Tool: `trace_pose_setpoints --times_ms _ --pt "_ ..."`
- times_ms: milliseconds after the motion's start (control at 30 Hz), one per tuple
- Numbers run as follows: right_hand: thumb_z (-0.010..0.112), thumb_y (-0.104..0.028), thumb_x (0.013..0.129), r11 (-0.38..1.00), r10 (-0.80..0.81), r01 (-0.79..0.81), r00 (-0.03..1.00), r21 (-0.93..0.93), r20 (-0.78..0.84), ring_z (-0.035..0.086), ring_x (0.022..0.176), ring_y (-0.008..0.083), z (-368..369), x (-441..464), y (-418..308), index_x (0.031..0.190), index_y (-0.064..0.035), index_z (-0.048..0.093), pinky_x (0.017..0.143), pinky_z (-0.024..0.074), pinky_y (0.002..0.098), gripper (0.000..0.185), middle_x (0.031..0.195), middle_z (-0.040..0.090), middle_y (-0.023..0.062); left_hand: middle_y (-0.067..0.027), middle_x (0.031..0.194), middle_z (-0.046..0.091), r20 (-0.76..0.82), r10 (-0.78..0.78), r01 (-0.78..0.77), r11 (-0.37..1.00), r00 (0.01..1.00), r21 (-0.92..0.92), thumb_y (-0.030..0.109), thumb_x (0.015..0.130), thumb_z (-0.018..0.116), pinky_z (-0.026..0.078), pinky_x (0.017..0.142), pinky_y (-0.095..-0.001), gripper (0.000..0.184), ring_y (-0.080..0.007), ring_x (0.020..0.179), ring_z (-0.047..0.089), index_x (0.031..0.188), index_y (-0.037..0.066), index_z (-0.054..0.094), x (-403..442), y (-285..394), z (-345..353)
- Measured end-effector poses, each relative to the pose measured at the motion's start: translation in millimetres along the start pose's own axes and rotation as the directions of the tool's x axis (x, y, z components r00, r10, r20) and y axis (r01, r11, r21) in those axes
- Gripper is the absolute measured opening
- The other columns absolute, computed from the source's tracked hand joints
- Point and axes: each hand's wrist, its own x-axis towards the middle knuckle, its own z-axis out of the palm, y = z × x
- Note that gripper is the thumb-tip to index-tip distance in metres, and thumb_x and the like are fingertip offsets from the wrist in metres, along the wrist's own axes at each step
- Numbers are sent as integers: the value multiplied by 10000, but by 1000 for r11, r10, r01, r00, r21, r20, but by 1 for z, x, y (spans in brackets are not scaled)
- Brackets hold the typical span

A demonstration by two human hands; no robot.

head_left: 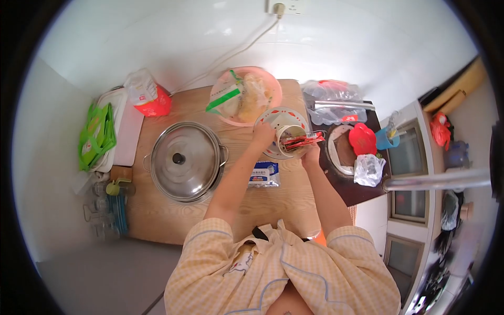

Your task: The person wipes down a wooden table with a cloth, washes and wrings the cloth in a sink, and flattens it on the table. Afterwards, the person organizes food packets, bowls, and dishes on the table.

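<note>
Over the right part of the wooden table, my right hand (311, 153) holds a light round container (292, 132) with red packets (302, 140) in its mouth. Its fingers wrap round the container's right side. My left hand (265, 134) is at the container's left, above a white plate with red marks (273, 117); its fingers are partly hidden, and whether they grip anything cannot be made out. Behind the plate stands a pink basin (273, 88) with plastic bags in it. A blue and white packet (265, 175) lies between my forearms.
A large lidded steel pot (186, 157) stands on the table's left. Farther left are a red and white bag (153, 100), a green bag (97, 135) and glasses (100, 205). On the dark table at right are plastic trays (336, 92), a red lid (362, 138) and a blue cup (387, 139).
</note>
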Motion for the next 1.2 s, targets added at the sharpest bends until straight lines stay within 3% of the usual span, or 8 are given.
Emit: trace_pose_setpoints --times_ms 267,400,467,667,733,933,1067,1200 --pt "402 -127 826 997 10 -4 997 79 -75 598 666 199 -64 -53 4 1016 -43 508 456 490 315 233 872 592 91 -214 921 543 352 -211 308 918 912 -248 242 666 664 431 748 -379 489 -339 883 533 999 -30 431 -33 37 26" --pt "431 -58 796 990 85 -75 993 119 -86 612 719 230 -94 -84 -15 1011 -19 497 532 529 372 228 880 590 111 -179 880 575 274 -175 275 879 946 -390 236 647 675 437 724 -359 522 -294 839 563 1048 -5 443 -46 47 58" --pt "406 -47 798 993 103 -98 992 73 -71 559 937 268 -113 -98 -24 1108 -18 432 722 495 449 312 973 567 118 -165 860 586 281 -189 297 862 941 -411 224 644 677 439 713 -354 520 -284 822 569 1059 3 454 -54 65 56" --pt "435 52 709 990 51 -30 988 141 -146 611 701 259 -171 -115 -37 996 -10 490 542 539 412 298 857 583 124 -128 826 593 132 -104 161 814 986 -558 157 684 648 464 666 -321 396 -227 772 580 1012 -6 499 -75 110 54" --pt "432 52 700 986 -9 34 989 162 -149 605 686 249 -180 -126 -44 1028 -13 490 527 542 404 340 873 572 104 -95 886 575 250 -203 322 580 947 -749 121 725 635 465 613 -283 381 -162 717 569 1044 -21 484 -85 134 45" --pt "414 -1 766 995 -99 83 937 -61 -335 613 641 230 -210 -123 -32 1078 -33 443 452 535 332 315 873 575 124 -91 936 553 341 -150 371 451 928 -812 126 739 629 467 612 -285 421 -168 779 564 1080 -9 422 -98 141 66" --pt "433 2 725 965 -239 169 884 -201 -402 544 445 143 -245 -63 19 1066 -47 502 400 487 272 351 631 549 45 -98 941 548 384 -281 472 408 880 -781 145 754 625 475 643 -289 370 -171 795 560 1027 1 421 -112 110 101" --pt "411 45 715 987 -120 154 880 37 -459 592 616 218 -228 -70 17 1176 -54 435 452 520 341 472 894 572 101 -104 996 493 420 -386 535 267 821 -801 143 796 587 485 675 -310 355 -185 854 531 1040 0 372 -125 86 125"
